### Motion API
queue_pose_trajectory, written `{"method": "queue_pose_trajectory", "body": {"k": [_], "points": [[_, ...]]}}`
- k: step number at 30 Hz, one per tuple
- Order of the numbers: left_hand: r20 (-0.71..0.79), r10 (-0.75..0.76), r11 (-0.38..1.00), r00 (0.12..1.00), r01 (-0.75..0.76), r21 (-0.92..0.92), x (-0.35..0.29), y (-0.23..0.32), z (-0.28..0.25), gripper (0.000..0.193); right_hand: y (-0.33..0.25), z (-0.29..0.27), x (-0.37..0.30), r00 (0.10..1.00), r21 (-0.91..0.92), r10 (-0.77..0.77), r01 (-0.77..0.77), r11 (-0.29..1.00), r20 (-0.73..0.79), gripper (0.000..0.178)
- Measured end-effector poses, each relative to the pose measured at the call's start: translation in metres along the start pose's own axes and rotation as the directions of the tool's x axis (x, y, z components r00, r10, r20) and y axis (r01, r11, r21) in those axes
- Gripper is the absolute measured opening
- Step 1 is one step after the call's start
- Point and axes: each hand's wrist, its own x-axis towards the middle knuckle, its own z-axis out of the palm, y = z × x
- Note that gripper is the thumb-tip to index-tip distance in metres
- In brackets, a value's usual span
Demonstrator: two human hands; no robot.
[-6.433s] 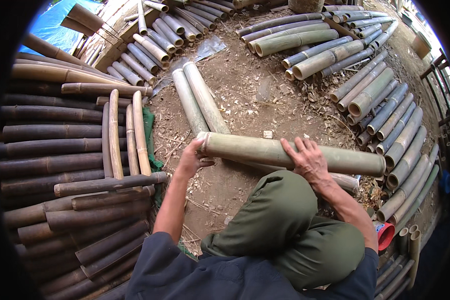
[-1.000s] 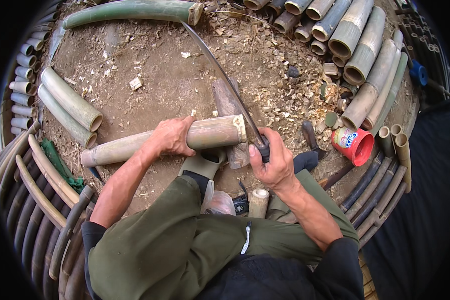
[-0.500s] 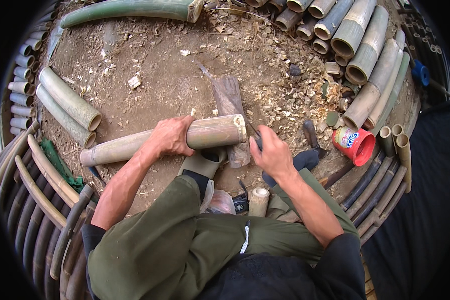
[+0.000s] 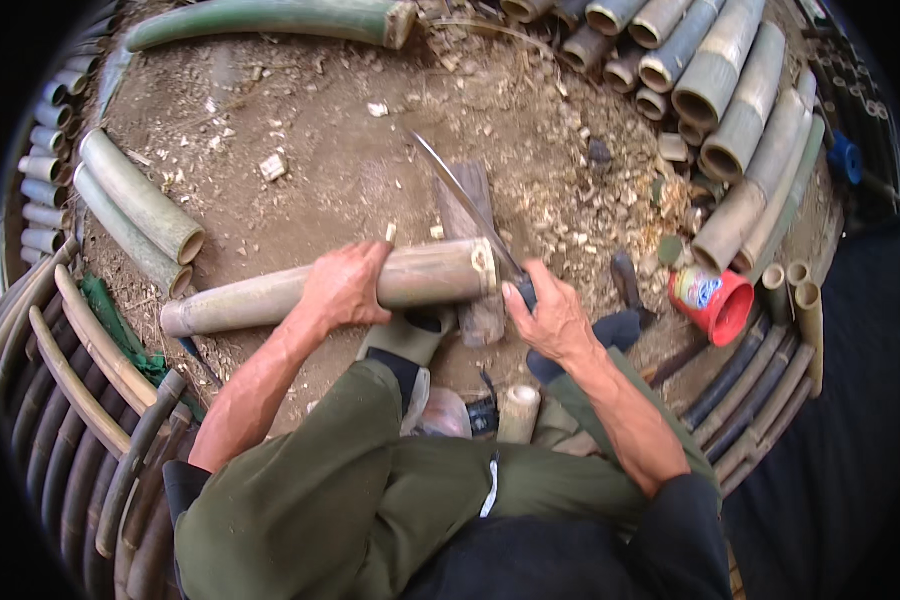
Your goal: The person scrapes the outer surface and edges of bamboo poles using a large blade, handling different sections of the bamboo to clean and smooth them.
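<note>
A section of pale brown bamboo (image 4: pixel 435 272) lies crosswise in front of me, its right end, with a whittish trimmed rim, resting over a flat wooden block (image 4: pixel 482 325). My left hand (image 4: pixel 342 290) is clamped over the bamboo's middle, thumb on the near side. In my right hand (image 4: pixel 553 315) is the dark handle of a long knife (image 4: pixel 473 212). Its blade slants away to the upper left, close beside the bamboo's right end; whether it touches the rim I cannot tell.
Wood chips litter the soil. Stacked bamboo poles (image 4: pixel 745 95) lie at upper right, a red tub (image 4: pixel 732 312) below them, and a dark-handled tool (image 4: pixel 625 280) nearby. A green bamboo pole (image 4: pixel 270 25) lies far off; two lengths (image 4: pixel 145 195) rest left. A short bamboo piece (image 4: pixel 518 415) stands between my legs.
The knife blade, blurred before, now shows plainly along the bamboo's right end. My right hand has turned slightly around the handle. My left hand keeps its hold on the bamboo.
</note>
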Motion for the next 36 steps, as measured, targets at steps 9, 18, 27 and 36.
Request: {"method": "queue_pose_trajectory", "body": {"k": [9, 18, 27, 36], "points": [[-0.037, 0.000, 1.000, 0.999, 0.000, 0.011, -0.010, 0.010, 0.006, 0.081, 0.015, 0.008, -0.014, 0.930, -0.157, 0.287, -0.255, 0.954, 0.230, 0.031], [-0.119, 0.022, 0.998, 0.993, -0.014, 0.066, -0.014, 0.016, 0.011, 0.080, 0.009, 0.013, -0.020, 0.993, -0.192, 0.093, -0.079, 0.978, 0.065, 0.029], [-0.208, 0.018, 0.993, 0.978, 0.006, 0.115, -0.019, 0.017, 0.019, 0.081, -0.017, 0.007, -0.008, 0.989, -0.049, -0.094, 0.089, 0.995, -0.111, 0.031], [0.103, 0.019, 0.998, 0.994, -0.013, -0.059, -0.005, -0.003, -0.003, 0.096, 0.023, 0.010, -0.023, 0.925, -0.069, 0.334, -0.327, 0.943, 0.179, 0.036]]}}
